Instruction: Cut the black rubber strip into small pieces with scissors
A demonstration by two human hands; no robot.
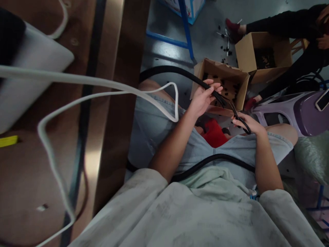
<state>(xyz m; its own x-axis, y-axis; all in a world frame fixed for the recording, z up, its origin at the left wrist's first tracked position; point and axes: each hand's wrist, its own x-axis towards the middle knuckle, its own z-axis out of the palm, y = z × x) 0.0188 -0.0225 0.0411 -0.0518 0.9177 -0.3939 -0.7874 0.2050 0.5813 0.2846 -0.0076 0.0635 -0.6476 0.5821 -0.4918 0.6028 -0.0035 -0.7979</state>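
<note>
Near its end, a black corrugated tube is held by my left hand, the thumb pressed on it and other fingers partly spread. My right hand grips black-handled scissors. Their blades point up and left, close to the tube's end. Below both hands stands an open cardboard box with small black pieces inside. Another stretch of black tube lies across my lap.
A wooden table with white cables is at the left. A second cardboard box, a seated person's legs and a purple stool are at the right. Blue metal legs stand at the top.
</note>
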